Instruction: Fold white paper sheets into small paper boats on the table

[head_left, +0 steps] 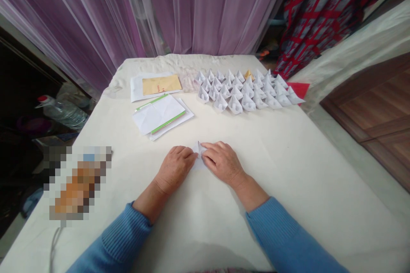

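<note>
A small piece of folded white paper (199, 163) lies flat on the table between my hands, with a dark line at its upper edge. My left hand (178, 164) has its fingers curled and pressed together, thumb and fingertips on the paper's left side. From the right, my right hand (223, 160) grips the same paper, its index finger reaching over the top edge and its thumb near the middle. Both hands cover much of the sheet, so its full shape is hidden. Beyond stand several folded white paper boats (236, 94) in rows, with a single yellow boat (249, 74) among them.
A stack of white paper with green edges (163, 113) lies left of the boats, behind it a brown envelope (162, 85). Something red (298, 90) sits at the table's right edge. A blurred-out object (78, 185) with a cable (54, 243) lies on the left.
</note>
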`<control>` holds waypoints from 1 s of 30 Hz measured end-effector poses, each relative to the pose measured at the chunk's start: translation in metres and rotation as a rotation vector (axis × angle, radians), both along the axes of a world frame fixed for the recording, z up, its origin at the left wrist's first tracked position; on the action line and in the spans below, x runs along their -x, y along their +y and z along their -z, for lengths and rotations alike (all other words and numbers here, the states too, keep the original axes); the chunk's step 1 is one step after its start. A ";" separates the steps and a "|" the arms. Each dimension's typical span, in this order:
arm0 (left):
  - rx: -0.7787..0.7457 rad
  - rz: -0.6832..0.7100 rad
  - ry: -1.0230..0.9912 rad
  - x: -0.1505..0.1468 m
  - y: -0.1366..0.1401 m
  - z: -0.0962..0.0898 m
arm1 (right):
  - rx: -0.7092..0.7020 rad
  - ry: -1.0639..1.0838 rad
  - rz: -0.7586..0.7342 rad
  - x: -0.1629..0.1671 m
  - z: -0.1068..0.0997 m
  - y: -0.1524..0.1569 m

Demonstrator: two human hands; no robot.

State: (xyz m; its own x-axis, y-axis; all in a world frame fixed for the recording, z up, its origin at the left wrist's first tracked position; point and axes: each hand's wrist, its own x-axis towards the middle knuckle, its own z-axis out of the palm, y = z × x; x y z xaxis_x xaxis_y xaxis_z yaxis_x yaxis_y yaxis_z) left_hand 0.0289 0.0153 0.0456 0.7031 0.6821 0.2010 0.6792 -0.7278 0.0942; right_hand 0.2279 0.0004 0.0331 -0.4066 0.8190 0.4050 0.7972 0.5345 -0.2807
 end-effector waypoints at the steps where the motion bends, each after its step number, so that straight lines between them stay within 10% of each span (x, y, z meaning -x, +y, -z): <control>1: 0.001 0.002 0.003 0.000 0.000 0.000 | -0.001 0.002 0.000 0.000 0.000 0.000; 15: -0.025 -0.110 0.068 -0.011 -0.026 -0.021 | 0.098 0.027 0.001 0.000 -0.004 -0.002; 30: -0.087 -0.179 -0.033 -0.016 -0.046 0.003 | 0.164 -0.195 0.060 0.003 -0.001 0.001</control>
